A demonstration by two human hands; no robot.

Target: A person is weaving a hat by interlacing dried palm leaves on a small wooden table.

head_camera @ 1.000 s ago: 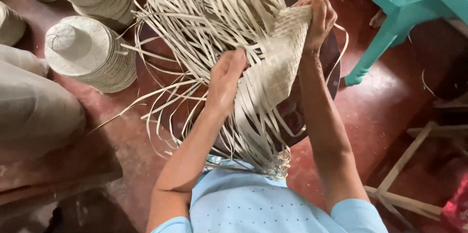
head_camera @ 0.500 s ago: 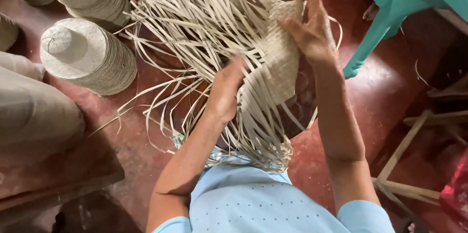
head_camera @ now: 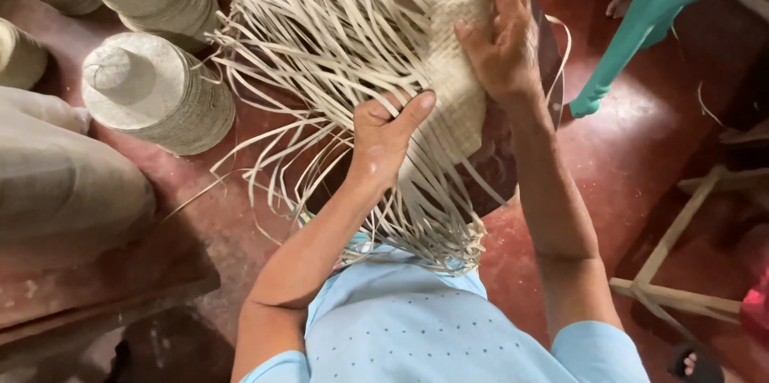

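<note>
Between the two hands, over the person's lap, sits a half-woven straw piece [head_camera: 456, 86], a pale plaited panel with long loose strips [head_camera: 320, 46] fanning out from it up, left and down.

Left hand [head_camera: 384, 139]: closed on the lower left edge of the woven panel, thumb laid across the weave, fingers curled under and gripping a bunch of strips. Forearm comes up from the lower left.

Right hand [head_camera: 501, 38]: pressed flat on top of the upper end of the panel, fingers bent over its far edge, thumb on the near side. It holds the piece down; how tightly, cannot tell.

Strips hang off the panel's lower end and brush the person's light blue dotted shirt [head_camera: 416, 327]. Under the work a dark rounded form shows, just behind the panel; what it is cannot be told.

Floor [head_camera: 641, 151]: polished dark red, a few stray strips lying on it.

Left side: stacks of finished woven hats [head_camera: 152, 90], one stack just beside the fanned strips, more stacks at the top left corner, partly cut off. A grey-beige sack or cloth bundle [head_camera: 56, 183] lies near the left edge.

Upper right: a teal plastic chair [head_camera: 633, 22], its leg on the floor. Lower right: a pale wooden frame [head_camera: 681, 271], well apart from the hands.
</note>
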